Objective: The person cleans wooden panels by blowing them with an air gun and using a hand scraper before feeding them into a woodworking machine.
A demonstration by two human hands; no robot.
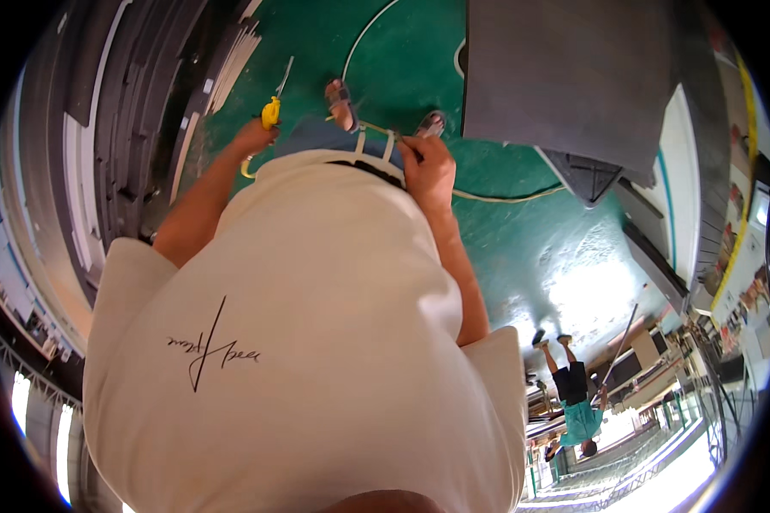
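Note:
My left hand point(255, 137) is out at my left side, its fingers wrapped round a yellow air blow gun point(270, 113). The gun's thin metal nozzle points away from me, toward the floor. A short yellow curve of hose point(247, 168) shows below that hand. My right hand point(429, 168) is closed at the front of my waist, beside the white drawstrings point(388, 147) of my blue-grey bottoms. Whatever its fingers pinch is too small to make out. A yellowish hose point(509, 199) curves over the floor to the right of it.
Stacked dark boards point(128, 111) line the left side. A large dark grey panel point(565, 73) stands at the upper right, above a dark triangular support point(583, 175). A pale hose point(357, 43) crosses the green floor point(411, 47). Far right, another person point(580, 415) holds a long pole point(622, 344).

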